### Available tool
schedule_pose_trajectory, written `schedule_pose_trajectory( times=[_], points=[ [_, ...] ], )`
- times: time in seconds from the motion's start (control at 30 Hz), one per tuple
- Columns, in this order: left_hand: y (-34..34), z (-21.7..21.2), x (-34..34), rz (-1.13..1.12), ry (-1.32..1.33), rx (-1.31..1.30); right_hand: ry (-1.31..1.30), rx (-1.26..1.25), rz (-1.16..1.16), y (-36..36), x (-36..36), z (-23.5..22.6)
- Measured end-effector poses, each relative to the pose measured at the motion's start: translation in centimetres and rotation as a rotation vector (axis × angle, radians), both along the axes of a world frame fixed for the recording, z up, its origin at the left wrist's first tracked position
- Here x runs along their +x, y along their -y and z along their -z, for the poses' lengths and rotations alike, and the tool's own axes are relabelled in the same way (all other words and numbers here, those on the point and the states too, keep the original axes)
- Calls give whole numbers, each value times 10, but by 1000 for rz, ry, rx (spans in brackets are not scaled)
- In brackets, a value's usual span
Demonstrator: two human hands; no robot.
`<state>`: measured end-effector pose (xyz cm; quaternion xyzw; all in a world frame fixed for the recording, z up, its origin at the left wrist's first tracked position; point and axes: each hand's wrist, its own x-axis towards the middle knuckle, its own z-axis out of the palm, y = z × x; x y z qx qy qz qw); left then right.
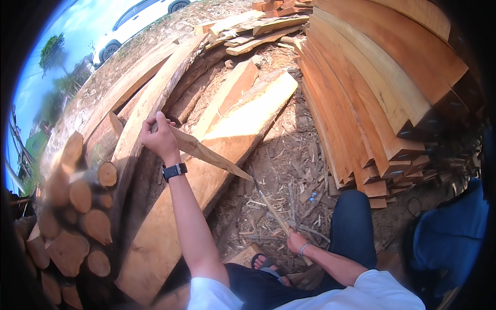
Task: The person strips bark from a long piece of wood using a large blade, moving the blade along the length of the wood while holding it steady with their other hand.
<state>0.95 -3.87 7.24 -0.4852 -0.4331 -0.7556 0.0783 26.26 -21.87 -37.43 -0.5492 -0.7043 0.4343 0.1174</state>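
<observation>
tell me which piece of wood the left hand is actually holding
The thin pointed sliver, gripped at its upper end by the left hand. It sticks out in the air, unlike the wide slabs lying beneath it.

The open room is the strip of chip-strewn ground [289, 170] running from near to far between the two wood piles. On the right, a tall stack of sawn boards [372, 93] walls it off. On the left, broad slabs [232, 134] lean across, with log ends [77, 206] heaped farther left. Near, the person's knee [354, 212] and sandalled foot [266, 263] narrow the strip.
</observation>
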Motion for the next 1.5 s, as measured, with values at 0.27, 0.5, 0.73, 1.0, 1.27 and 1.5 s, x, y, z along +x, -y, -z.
schedule_pose_trajectory(
  times=[0.27, 0.5, 0.73, 1.0, 1.27, 1.5],
  points=[
    [-2, 0, -1, 15, 29, 22, 64, 1, 2, 0, 4, 9],
    [-2, -1, -4, 0, 17, 37, 63, -71, 10, -5, 6, -12],
    [0, 2, -5, -7, -5, 19, 16, -30, 13, -4, 5, -22],
    [3, 3, -7, -15, 1, 3, 29, -63, -6, -2, 4, -23],
    [3, 0, -4, 33, 10, 22, -7, -78, 28, -2, 2, -6],
    [0, 2, -9, 84, 7, 16, -48, -48, 95, -6, 5, 12]
  ],
)
